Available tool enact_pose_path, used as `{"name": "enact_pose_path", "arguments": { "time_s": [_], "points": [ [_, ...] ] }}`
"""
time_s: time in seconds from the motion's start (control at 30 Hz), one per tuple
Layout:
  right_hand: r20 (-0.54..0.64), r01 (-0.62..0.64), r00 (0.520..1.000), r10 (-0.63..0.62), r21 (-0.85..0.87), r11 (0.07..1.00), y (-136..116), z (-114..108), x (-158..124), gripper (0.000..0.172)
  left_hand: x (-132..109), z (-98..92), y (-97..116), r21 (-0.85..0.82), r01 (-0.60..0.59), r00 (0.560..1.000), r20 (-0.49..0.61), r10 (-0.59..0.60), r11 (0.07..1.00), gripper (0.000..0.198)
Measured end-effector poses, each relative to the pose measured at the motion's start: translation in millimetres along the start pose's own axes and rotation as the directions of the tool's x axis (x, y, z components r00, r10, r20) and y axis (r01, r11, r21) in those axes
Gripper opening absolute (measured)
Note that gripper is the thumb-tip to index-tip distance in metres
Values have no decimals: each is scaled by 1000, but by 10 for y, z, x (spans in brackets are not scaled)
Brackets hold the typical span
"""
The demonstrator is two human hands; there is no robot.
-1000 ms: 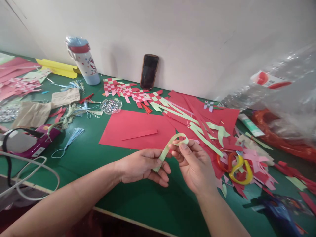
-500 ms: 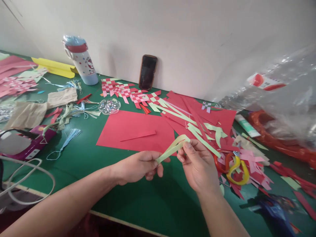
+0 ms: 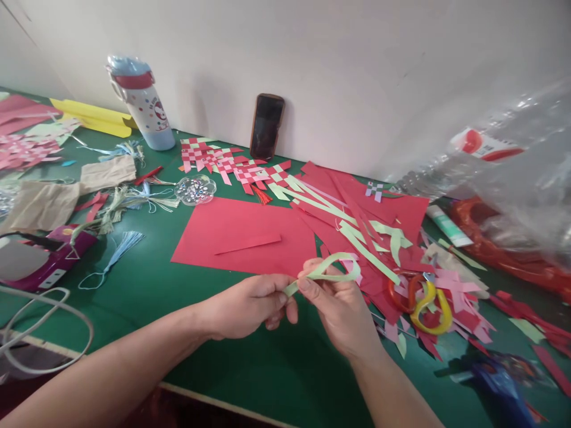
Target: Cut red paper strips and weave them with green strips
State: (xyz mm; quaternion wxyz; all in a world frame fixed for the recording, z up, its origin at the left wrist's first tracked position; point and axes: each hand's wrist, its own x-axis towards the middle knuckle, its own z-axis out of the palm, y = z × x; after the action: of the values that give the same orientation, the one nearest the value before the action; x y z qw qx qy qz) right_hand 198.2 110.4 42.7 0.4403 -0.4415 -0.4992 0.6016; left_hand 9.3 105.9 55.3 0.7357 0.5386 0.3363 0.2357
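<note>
A pale green paper strip (image 3: 335, 268) is bent into a flat loop above the green table (image 3: 187, 297). My left hand (image 3: 250, 306) pinches the two ends of the strip together at its left. My right hand (image 3: 339, 309) is closed on the same strip just beside that pinch, with the loop curving over its fingers. Right behind the hands lies a red paper sheet (image 3: 241, 235) with one cut red strip on it.
Scissors with yellow and orange handles (image 3: 423, 297) lie on red, pink and green paper scraps at the right. Woven red-and-white paper pieces (image 3: 227, 163), a phone (image 3: 266, 126) against the wall, a bottle (image 3: 141, 104), a bead dish (image 3: 195, 189), tassels and a purple device (image 3: 40, 261) surround the area.
The strip went from an open curl to a flattened fold, and now its loop bulges rightward over my right hand. My right hand slid left until it met my left hand's pinch.
</note>
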Motion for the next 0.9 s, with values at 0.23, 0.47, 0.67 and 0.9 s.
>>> {"name": "enact_pose_path", "arguments": {
  "time_s": [0.23, 0.47, 0.67, 0.9],
  "points": [
    [-268, 103, 961, -63, 138, 985, -52, -37, 70, 21, 25, 47, 22, -70, -22, 982, -188, 8, 997, 28],
    [-258, 98, 965, -49, 182, 978, -80, 9, 59, 22, 50, 57, -31, -106, -36, 958, -288, 4, 994, 28],
    [-168, 78, 985, -46, 191, 979, -19, -16, 31, 23, 48, 58, -27, -101, -68, 953, -302, 34, 993, 24],
    [93, 33, 995, -39, 65, 997, 53, 25, -5, 14, 54, 69, -45, -36, -109, 945, -314, 92, 993, 18]
  ]
}}
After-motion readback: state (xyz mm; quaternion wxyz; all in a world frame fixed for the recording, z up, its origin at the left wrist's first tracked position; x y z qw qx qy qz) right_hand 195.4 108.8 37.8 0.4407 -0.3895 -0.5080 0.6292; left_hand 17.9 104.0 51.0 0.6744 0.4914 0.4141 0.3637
